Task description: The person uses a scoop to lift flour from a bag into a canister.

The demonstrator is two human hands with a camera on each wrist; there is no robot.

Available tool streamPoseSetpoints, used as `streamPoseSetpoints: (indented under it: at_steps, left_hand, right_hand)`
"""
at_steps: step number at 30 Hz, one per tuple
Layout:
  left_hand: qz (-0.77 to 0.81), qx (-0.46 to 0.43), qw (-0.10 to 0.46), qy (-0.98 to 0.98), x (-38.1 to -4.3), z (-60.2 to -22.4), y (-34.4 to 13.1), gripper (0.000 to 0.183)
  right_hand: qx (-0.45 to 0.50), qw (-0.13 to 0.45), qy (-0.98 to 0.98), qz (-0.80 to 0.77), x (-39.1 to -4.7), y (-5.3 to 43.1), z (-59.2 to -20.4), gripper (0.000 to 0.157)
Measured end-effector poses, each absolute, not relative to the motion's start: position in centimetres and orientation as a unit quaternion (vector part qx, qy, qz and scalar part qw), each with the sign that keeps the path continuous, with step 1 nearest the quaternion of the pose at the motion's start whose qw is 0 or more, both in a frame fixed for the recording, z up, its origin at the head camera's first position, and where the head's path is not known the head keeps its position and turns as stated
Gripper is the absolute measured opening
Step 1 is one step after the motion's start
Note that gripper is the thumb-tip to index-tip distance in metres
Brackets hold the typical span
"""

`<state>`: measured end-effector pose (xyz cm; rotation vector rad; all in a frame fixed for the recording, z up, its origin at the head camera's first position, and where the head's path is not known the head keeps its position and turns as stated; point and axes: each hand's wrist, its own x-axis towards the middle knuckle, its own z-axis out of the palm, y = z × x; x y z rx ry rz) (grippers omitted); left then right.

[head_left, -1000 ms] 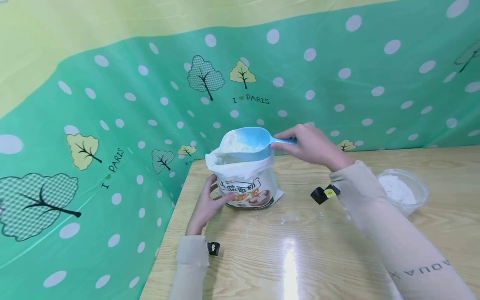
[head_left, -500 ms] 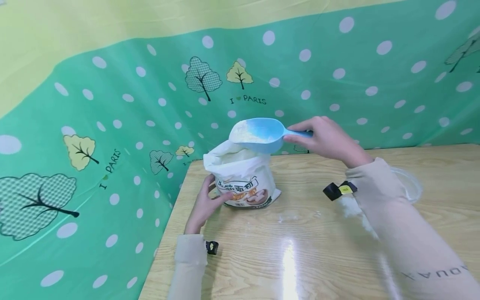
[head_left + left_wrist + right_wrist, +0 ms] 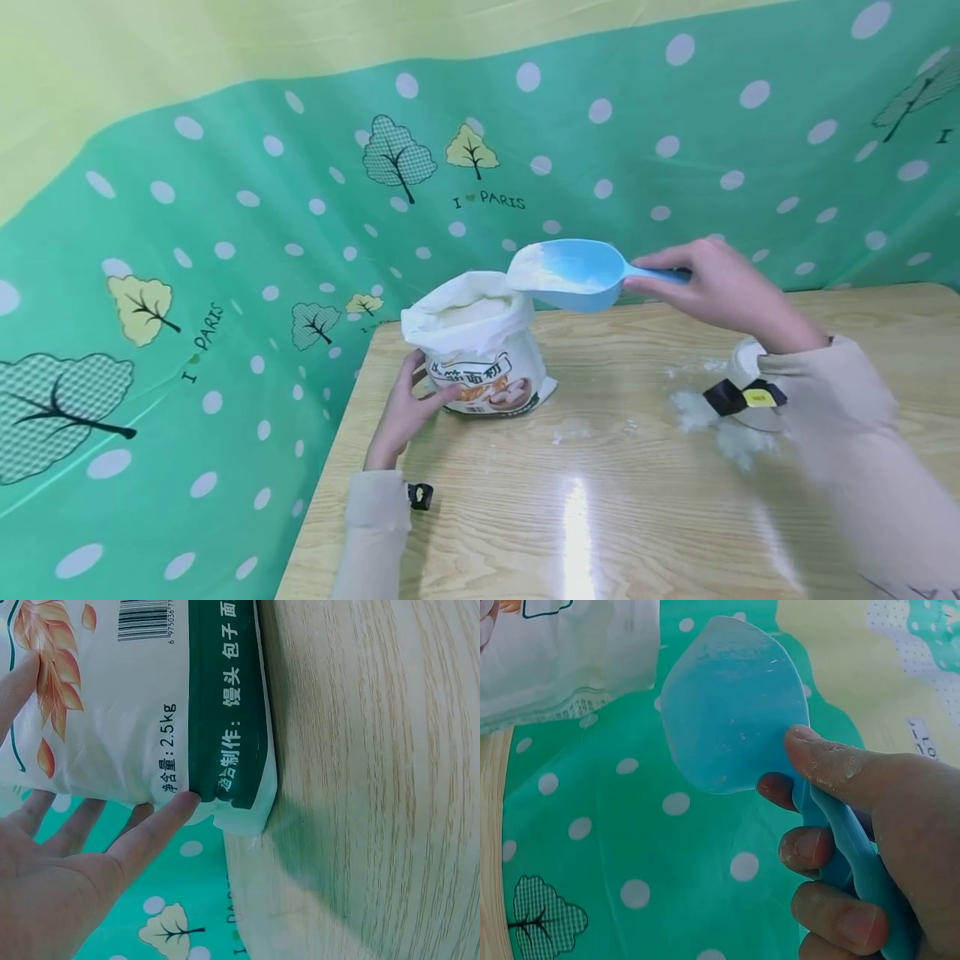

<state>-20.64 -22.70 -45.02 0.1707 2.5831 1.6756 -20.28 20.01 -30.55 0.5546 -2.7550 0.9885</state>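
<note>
A white bag of flour (image 3: 471,333), printed with Chinese characters, stands on the table with its mouth rolled open. My left hand (image 3: 405,410) holds the bag's lower left side. In the left wrist view the thumb lies on the front of the bag (image 3: 112,712), while the other fingers reach along its edge and partly behind it. My right hand (image 3: 723,283) grips the handle of a light blue scoop (image 3: 588,271) carrying white flour. The scoop is tilted slightly above the bag's right rim. White dust marks the right thumb (image 3: 840,761); the right wrist view shows the scoop's underside (image 3: 731,712).
The wooden table (image 3: 525,517) has spilled flour (image 3: 742,442) on its right part. Beside the right sleeve, a white rounded thing (image 3: 746,360) is mostly hidden by the forearm. A green and yellow patterned cloth (image 3: 315,150) hangs behind and to the left.
My right hand has lifted the flour-laden scoop out of the bag's mouth and carried it to the right. The glass bowl of flour is now largely behind my arm. My left hand stays at the bag.
</note>
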Motion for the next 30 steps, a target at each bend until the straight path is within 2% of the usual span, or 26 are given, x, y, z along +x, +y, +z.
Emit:
streamPoseSetpoints:
  at_steps: [9, 21, 30]
  left_hand:
    - [0.549, 0.051, 0.036, 0.833, -20.2, -45.1, -22.9, 0.084]
    - [0.546, 0.04, 0.067, 0.834, -18.4, -42.4, -21.6, 0.085]
    - [0.547, 0.041, 0.063, 0.834, -18.4, -42.5, -21.5, 0.083]
  right_hand:
    - [0.142, 0.095, -0.925, 0.34, -18.5, 23.4, -32.3, 0.039]
    - [0.109, 0.142, -0.924, 0.337, -15.7, 27.4, -34.0, 0.033]
    - [0.065, 0.157, -0.928, 0.331, -14.0, 30.2, -35.2, 0.037]
